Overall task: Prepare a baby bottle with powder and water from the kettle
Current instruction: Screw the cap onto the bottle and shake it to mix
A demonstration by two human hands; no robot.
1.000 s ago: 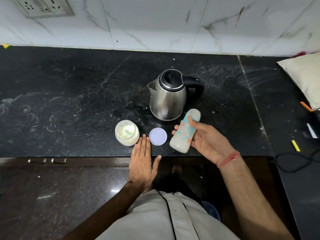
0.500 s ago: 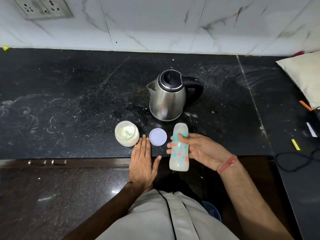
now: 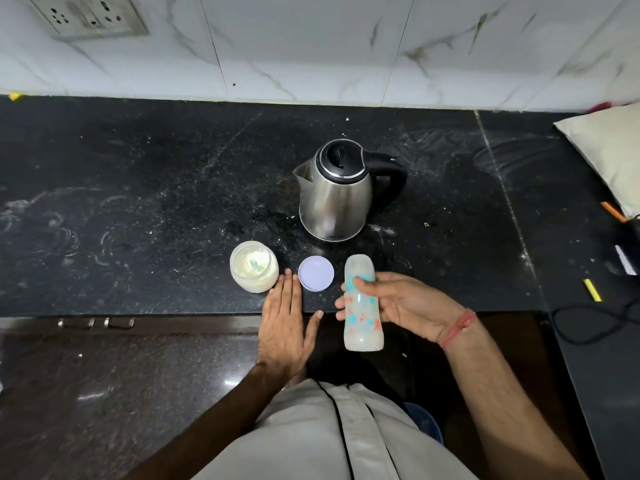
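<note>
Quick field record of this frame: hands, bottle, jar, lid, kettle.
left hand: flat on the counter edge, fingers straight, holding nothing
right hand: grips the bottle
bottle: held in the air, capped end toward the kettle
jar: open, powder and scoop inside
lid: on the counter, right of the jar
kettle: upright, lid closed, behind the bottle
</note>
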